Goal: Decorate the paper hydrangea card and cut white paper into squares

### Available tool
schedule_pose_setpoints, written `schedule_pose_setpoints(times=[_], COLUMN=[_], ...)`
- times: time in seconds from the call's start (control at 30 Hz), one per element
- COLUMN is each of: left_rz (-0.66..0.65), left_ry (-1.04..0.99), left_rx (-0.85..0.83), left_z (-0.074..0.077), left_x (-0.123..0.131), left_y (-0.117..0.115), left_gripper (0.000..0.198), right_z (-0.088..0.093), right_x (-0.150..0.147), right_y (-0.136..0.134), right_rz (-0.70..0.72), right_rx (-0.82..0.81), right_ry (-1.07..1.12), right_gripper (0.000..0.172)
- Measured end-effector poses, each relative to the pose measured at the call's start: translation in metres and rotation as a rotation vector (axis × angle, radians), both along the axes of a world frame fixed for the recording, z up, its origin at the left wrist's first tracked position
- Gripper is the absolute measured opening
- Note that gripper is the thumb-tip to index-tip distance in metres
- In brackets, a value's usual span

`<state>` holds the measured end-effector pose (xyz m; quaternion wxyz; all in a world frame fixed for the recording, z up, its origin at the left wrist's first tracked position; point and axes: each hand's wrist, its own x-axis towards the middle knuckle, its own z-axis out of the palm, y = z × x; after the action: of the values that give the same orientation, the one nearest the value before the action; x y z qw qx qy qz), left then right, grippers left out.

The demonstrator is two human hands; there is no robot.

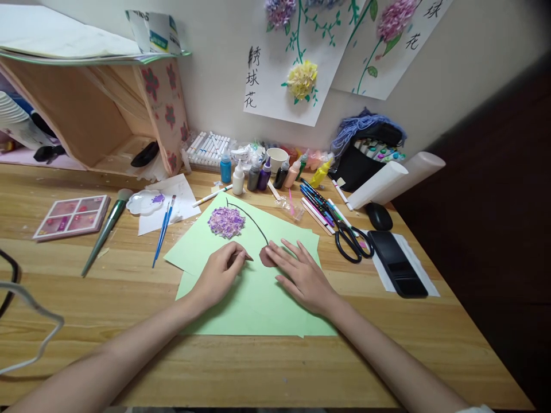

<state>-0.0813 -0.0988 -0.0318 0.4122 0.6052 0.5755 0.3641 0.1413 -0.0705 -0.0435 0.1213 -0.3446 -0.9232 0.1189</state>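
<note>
Green paper sheets (253, 301) lie overlapped on the wooden table, carrying a purple textured flower (226, 222) and a thin dark curved line (253, 221). That line runs down to a rounded brown paper piece (267, 258). My right hand (301, 272) rests flat on the sheet with fingers spread, its fingertips over the edge of the brown piece. To the left, my left hand (221, 272) is closed in a pinch above the sheet. A small pointed brown scrap (249, 257) sticks out of its fingers; the rest of it is hidden.
Black scissors (349, 238), pens (318, 201) and a phone (398, 264) lie to the right. Paint bottles (263, 175) line the back around a white cup (277, 156). On the left are blue brushes (163, 232), a large green brush (105, 229) and a pink palette (72, 217).
</note>
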Motion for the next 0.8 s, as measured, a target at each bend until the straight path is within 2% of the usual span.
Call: schedule_pose_setpoints(times=[0.17, 0.4, 0.57, 0.67, 0.8], left_rz=[-0.009, -0.023, -0.192, -0.258, -0.289], left_ry=[-0.004, -0.045, -0.140, -0.165, -0.164], left_rx=[-0.003, -0.010, -0.023, -0.032, -0.064], left_z=[-0.001, 0.003, 0.003, 0.003, 0.006], left_x=[0.000, 0.000, 0.003, 0.004, 0.005], left_y=[0.000, 0.000, -0.001, -0.001, -0.003], left_gripper=[0.021, 0.027, 0.026, 0.025, 0.026], right_z=[0.000, -0.001, 0.000, 0.000, -0.004], right_x=[-0.002, -0.001, -0.020, -0.034, -0.035], right_y=[0.001, 0.001, -0.007, -0.010, -0.010], right_rz=[0.014, -0.025, -0.021, 0.063, 0.102], right_rx=[-0.027, -0.024, -0.017, -0.030, 0.068], right_ry=[-0.041, 0.004, 0.321, 0.485, 0.609], right_gripper=[0.053, 0.054, 0.057, 0.046, 0.033])
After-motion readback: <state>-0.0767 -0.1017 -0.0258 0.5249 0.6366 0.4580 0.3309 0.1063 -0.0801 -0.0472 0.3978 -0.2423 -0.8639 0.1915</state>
